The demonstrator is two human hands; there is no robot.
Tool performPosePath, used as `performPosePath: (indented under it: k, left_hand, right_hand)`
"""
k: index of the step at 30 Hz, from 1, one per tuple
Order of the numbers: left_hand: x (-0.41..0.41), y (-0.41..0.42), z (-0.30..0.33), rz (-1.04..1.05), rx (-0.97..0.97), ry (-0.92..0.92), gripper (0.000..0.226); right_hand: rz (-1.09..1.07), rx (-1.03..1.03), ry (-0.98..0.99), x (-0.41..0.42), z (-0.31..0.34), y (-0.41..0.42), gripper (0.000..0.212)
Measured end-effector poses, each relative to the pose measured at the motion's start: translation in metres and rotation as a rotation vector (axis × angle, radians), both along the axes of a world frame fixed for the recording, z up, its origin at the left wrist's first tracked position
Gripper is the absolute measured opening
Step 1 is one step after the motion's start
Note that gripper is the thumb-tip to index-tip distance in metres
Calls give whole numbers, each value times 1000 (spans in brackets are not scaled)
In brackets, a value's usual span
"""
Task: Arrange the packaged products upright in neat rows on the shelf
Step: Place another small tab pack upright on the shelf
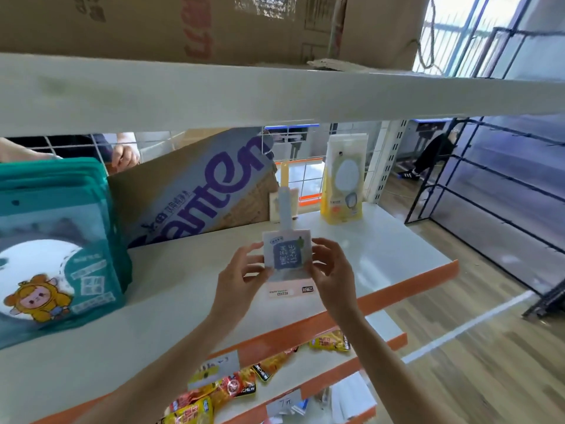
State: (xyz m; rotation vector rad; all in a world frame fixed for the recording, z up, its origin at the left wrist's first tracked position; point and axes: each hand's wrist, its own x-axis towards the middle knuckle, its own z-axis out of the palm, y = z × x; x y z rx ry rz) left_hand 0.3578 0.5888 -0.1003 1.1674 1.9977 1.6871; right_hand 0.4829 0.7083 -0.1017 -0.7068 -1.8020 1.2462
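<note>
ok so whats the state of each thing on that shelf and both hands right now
pink package: held upright above the shelf, between both hands
left hand: pinching its left edge
right hand: pinching its right edge
teal bags: upright, stacked in a row
yellow bags: upright at the back
cardboard box: tilted

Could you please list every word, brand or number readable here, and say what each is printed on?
"anten", partly hidden purple lettering: tilted cardboard box at the shelf's back.
"CHEW", the end of a longer word: snack packets on the lower shelf.
Red lettering: cardboard box on the top shelf, blurred.
Small pink packet, held by both hands: unreadable.
Teal pouches, yellow pouch: too blurred.
</note>
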Motion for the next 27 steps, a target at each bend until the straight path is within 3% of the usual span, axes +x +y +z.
performPosePath:
  k: [8, 13, 27]
  left_hand:
    - [-24, 50, -8, 106, -54, 174, 47]
    - [-40, 93, -20, 194, -55, 168, 44]
    - [-70, 188, -63, 395, 33, 225, 45]
  right_hand:
    - [50, 45, 6, -35, -13, 58, 46]
    - [111, 180, -40, -66, -19, 107, 56]
    - [66, 514, -35, -137, -51, 200, 50]
